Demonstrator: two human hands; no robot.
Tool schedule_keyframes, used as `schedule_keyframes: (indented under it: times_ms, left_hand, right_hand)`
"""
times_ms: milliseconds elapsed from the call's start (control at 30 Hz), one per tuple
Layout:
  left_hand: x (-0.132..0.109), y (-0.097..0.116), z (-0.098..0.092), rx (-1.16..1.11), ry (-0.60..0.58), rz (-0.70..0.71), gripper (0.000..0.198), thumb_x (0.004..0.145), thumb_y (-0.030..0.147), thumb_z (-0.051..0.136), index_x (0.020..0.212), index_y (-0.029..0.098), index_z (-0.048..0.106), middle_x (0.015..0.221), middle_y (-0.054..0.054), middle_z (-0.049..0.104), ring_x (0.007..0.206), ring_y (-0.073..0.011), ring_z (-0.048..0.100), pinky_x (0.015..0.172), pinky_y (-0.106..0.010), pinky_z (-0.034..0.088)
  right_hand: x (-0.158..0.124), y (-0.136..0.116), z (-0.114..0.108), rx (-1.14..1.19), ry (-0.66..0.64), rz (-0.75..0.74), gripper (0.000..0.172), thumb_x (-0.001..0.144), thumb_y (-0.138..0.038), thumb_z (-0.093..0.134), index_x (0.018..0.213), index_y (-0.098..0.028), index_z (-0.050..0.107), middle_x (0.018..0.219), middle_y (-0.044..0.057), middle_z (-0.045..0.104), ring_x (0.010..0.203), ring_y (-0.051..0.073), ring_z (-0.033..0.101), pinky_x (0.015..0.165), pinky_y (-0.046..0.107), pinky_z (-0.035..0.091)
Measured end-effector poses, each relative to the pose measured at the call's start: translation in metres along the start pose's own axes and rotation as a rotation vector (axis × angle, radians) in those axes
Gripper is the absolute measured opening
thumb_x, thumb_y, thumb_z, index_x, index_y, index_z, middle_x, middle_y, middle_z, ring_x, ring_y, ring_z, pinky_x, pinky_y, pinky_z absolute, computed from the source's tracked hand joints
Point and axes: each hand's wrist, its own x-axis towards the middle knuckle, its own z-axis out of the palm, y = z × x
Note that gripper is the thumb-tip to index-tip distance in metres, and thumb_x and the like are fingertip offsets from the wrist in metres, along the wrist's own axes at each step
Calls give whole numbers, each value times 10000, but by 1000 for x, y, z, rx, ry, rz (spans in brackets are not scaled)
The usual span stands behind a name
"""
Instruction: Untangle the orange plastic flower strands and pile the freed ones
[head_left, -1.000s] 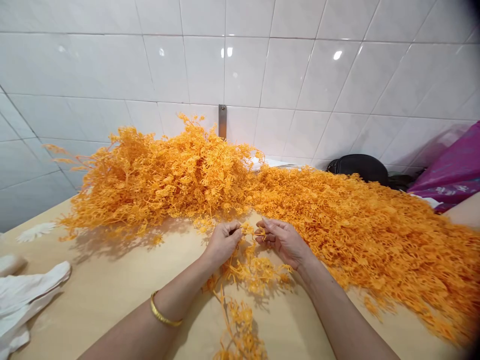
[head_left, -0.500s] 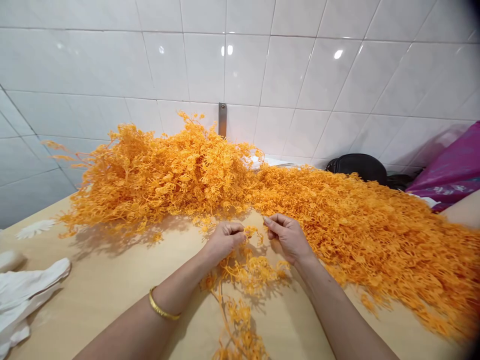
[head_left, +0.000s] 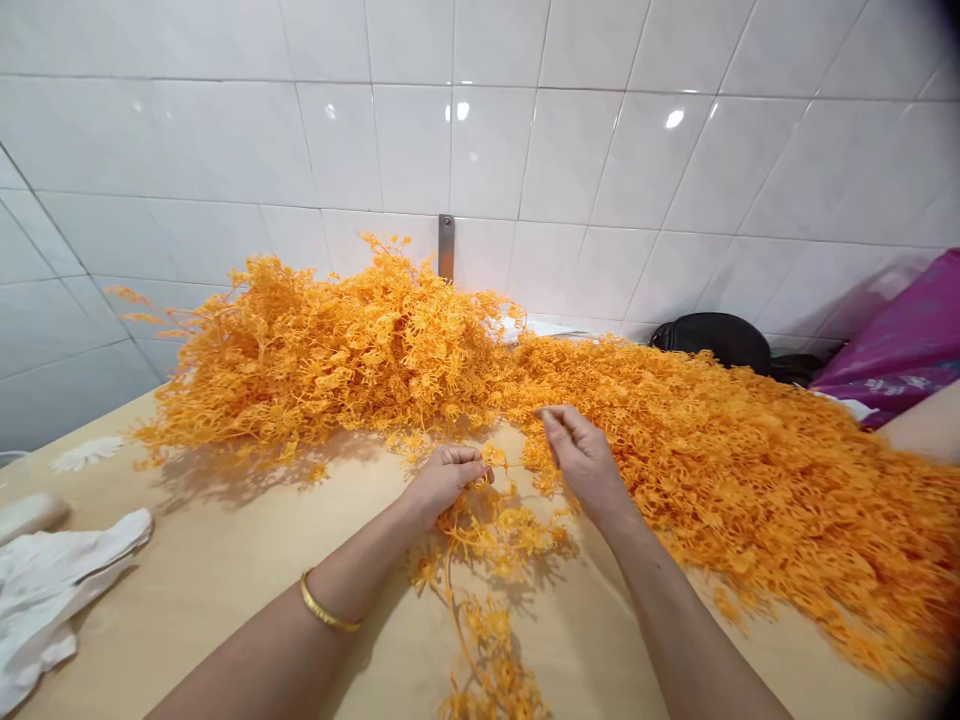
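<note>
My left hand [head_left: 450,478] was clamped on the orange sprig [head_left: 499,530] on the desk [head_left: 225,570] by the pile [head_left: 712,450], right hand [head_left: 583,460] pinched narrow, couldn't tell on what, mid-plucking I figured, so next called for a firm stem pinch.

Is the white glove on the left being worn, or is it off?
Off. The glove lies limp on the table, apart from the bare left hand, which grips an orange sprig, and the bare right hand.

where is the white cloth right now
In the head view the white cloth lies on the table at its far left edge, well left of the left hand and nearer than the orange pile.
</note>
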Motion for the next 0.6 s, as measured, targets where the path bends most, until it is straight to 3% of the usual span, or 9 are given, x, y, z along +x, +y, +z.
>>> schedule_keyframes:
  times_ms: [100, 167, 267, 433, 500, 600]
  left_hand:
    - [-1, 1, -2, 6, -64, -5, 173, 616, 291, 566, 554, 132, 540, 456, 16, 457, 383, -60, 387, 419, -198, 275]
    - [-1, 1, -2, 9, -95, 11, 186, 627, 298, 562, 549, 131, 536, 447, 20, 444, 383, -58, 380, 420, -196, 266]
    - [-1, 0, -3, 28, -119, 97, 238, 638, 317, 563, 507, 126, 510, 433, 32, 395, 388, -44, 331, 420, -192, 232]
    - [1, -2, -5, 57, -81, 125, 301, 631, 351, 576, 459, 136, 453, 407, 51, 321, 363, -31, 246, 398, -202, 163]
    - [1, -3, -5, 73, -86, 74, 280, 634, 365, 571, 495, 138, 487, 399, 49, 335, 346, -32, 249, 385, -202, 156]
    - [1, -1, -5, 73, -66, 25, 248, 639, 366, 567, 552, 137, 526, 397, 48, 354, 331, -32, 261, 368, -191, 161]
  right_hand:
    - [-5, -6, 10, -72, -249, -25, 266, 709, -373, 517, 898, -189, 548, 604, -30, 441, 513, 86, 383, 482, 215, 297]
    - [-7, -6, 16, -105, -298, -50, 189, 681, -346, 554, 761, -176, 571, 579, -32, 429, 523, 87, 379, 489, 215, 293]
    - [-6, -2, 18, -64, -136, -38, 220, 702, -323, 524, 556, -163, 488, 553, -29, 420, 528, 85, 376, 495, 216, 291]
    - [8, 11, -9, 285, 608, 183, 245, 706, -364, 496, 575, -187, 390, 486, -67, 359, 442, 67, 345, 452, 204, 300]
    - [11, 14, -16, 368, 632, 218, 232, 684, -363, 521, 598, -187, 396, 506, -65, 403, 434, 61, 374, 459, 204, 327]
    - [9, 13, -14, 374, 372, 215, 193, 677, -359, 531, 686, -187, 443, 574, -41, 491, 439, 62, 423, 460, 208, 353]
